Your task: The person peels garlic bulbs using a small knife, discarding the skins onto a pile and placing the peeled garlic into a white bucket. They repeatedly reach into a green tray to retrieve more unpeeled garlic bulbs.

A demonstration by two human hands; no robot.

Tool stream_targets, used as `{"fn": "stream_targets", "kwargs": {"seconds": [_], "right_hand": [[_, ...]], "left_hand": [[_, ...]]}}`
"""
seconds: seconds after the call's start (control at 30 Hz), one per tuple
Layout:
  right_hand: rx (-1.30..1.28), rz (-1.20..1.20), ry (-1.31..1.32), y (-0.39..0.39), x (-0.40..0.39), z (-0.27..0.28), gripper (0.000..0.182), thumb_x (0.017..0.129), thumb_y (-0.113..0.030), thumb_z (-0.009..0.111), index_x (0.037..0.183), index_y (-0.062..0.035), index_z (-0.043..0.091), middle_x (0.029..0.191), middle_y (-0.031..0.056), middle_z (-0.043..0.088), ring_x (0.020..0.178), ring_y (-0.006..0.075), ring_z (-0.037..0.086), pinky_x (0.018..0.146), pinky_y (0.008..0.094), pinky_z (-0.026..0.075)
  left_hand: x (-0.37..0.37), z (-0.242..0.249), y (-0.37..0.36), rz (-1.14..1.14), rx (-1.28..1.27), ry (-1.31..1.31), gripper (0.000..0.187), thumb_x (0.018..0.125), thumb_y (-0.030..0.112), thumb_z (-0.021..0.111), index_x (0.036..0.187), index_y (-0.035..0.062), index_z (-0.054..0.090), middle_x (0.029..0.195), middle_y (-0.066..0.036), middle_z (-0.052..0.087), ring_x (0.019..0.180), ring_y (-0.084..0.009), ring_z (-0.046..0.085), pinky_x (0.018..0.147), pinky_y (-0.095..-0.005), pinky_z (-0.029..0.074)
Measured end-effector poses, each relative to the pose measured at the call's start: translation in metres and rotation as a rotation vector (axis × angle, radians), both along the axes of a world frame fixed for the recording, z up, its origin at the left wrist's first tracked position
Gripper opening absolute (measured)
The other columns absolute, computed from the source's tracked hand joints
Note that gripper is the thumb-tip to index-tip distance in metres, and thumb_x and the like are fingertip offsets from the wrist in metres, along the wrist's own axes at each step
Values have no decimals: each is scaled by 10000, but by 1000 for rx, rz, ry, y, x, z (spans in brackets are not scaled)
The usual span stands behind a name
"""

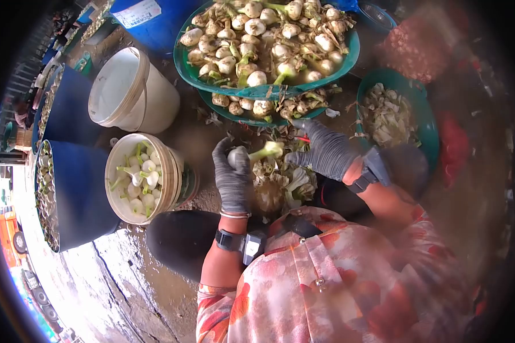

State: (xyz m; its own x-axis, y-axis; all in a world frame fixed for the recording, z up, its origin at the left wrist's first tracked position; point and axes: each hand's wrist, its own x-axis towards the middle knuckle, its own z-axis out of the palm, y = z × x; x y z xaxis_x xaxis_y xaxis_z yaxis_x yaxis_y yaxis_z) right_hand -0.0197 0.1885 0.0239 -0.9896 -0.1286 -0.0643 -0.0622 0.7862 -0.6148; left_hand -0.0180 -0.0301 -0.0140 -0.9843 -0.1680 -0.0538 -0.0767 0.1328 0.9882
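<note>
My left hand (233, 177), in a grey striped glove, is closed around a garlic bulb (238, 157) whose pale green stem (267, 150) points right. Across from it, my gloved right hand (326, 151) is curled, with a slim red piece of a small tool (302, 139) showing by the fingers; the rest of that tool is hidden. A gap lies between the right fingers and the stem tip. Below both hands is a heap of garlic skins and leaves (286, 183). In front, a green basin (180, 57) holds many unpeeled, dirty garlic bulbs (254, 27).
A second green basin (240, 119) of bulbs sits under the first. At left, a white bucket (110, 171) contains cleaned bulbs; another white bucket (160, 100) leans behind it. Blue barrels (80, 188) stand farther left. A green tub (429, 126) of peelings is at right.
</note>
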Motion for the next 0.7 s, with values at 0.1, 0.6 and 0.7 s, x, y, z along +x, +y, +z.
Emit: {"fn": "stream_targets", "kwargs": {"seconds": [0.1, 0.6, 0.7], "right_hand": [[-131, 205, 99, -13, -5, 18, 682, 792, -493, 750, 1293, -71, 560, 1222, 197, 625, 1099, 337, 621, 905, 406, 500], [250, -21, -109, 44, -96, 84, 455, 883, -486, 629, 1137, -111, 664, 1028, 145, 699, 963, 333, 670, 849, 445, 517], [392, 66, -26, 40, -155, 58, 401, 870, -328, 679, 1213, -123, 641, 1016, 158, 688, 983, 329, 658, 860, 424, 514]], "left_hand": [[0, 6, 6, -103, -262, 106, 347, 957, 181, 609, 1262, 38, 526, 1065, -84, 606, 934, -166, 581, 863, -311, 495], [-227, 87, -260, -398, 1680, -40, 642, 960, 357, 582, 1419, -10, 325, 1399, -290, 427, 1200, -380, 554, 1017, -454, 499], [-193, 155, -171, -86, 1136, -14, 433, 1007, 254, 470, 1306, -41, 365, 1393, -336, 406, 1275, -375, 490, 1112, -527, 378]]}}
